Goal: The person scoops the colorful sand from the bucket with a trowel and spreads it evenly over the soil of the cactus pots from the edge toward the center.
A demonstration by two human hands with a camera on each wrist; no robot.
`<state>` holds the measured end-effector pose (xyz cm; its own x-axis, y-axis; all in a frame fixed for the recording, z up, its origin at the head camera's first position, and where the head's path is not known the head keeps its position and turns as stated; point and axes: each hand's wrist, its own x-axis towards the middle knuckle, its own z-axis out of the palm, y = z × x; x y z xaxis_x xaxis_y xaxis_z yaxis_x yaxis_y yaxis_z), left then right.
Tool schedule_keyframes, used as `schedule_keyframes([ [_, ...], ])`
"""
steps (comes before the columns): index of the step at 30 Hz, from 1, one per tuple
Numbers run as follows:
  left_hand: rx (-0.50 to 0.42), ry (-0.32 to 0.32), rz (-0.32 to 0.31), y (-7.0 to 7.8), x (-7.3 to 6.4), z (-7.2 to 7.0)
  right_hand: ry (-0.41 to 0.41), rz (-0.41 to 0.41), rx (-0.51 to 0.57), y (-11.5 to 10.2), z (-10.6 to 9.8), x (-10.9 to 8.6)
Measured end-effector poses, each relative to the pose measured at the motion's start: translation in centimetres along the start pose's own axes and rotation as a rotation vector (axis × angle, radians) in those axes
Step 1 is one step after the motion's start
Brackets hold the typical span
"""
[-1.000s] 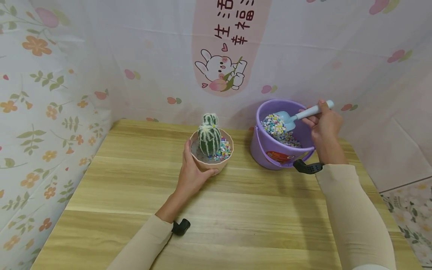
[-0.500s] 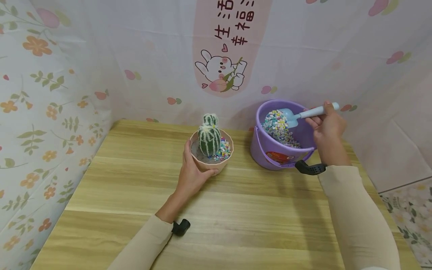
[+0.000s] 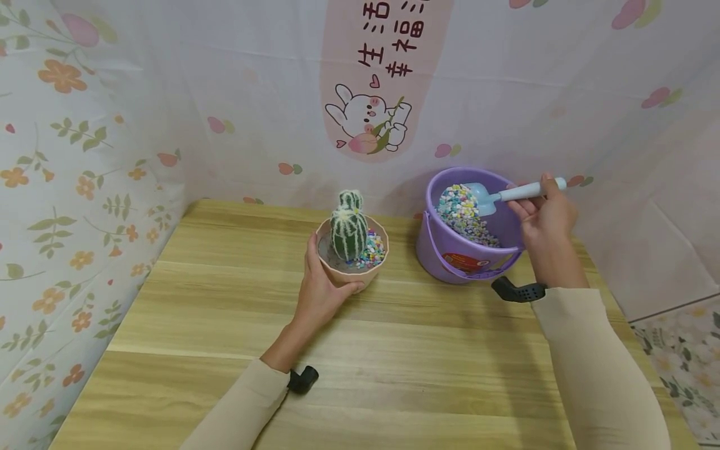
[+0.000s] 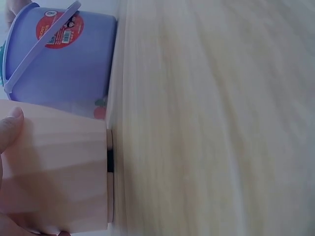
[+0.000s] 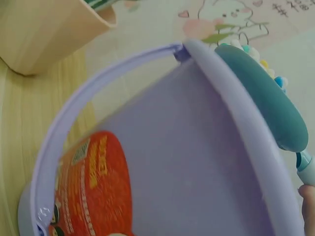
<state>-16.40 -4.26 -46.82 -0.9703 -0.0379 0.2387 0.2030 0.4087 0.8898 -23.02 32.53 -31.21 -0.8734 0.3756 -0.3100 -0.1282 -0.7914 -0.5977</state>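
Note:
In the head view my left hand [image 3: 322, 290] grips the near left side of a peach flowerpot [image 3: 360, 279], its thumb along the front. A green knitted cactus [image 3: 349, 236] stands in the pot, with colourful pebbles [image 3: 372, 251] on its right side. My right hand [image 3: 545, 215] holds a light blue scoop [image 3: 485, 199] by its handle. Pebbles [image 3: 458, 201] are heaped on the scoop's blade, over the mouth of a purple bucket [image 3: 435, 250]. More pebbles lie inside the bucket. The right wrist view shows the scoop's underside [image 5: 270, 98] above the bucket's rim.
All of this stands on a wooden table [image 3: 360, 362]. Behind it hangs a white printed curtain [image 3: 253, 112], close to the bucket and pot. The bucket's handle [image 3: 435, 250] hangs down on the near side, over a red label [image 3: 467, 262].
My right hand has moved slightly right and the scoop has come up out of the bucket's pebbles with a heap on it. My left hand and the flowerpot have stayed in place.

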Motion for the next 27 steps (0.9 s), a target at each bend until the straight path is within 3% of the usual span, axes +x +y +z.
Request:
schedule_keyframes([
  [13,0.008,0.054,0.000,0.1,-0.2,0.8,-0.021,0.009,0.060,1.1,0.1,-2.4],
  [27,0.001,0.083,0.011,0.4,-0.2,0.6,-0.085,0.044,0.109,2.6,0.1,-4.9],
])
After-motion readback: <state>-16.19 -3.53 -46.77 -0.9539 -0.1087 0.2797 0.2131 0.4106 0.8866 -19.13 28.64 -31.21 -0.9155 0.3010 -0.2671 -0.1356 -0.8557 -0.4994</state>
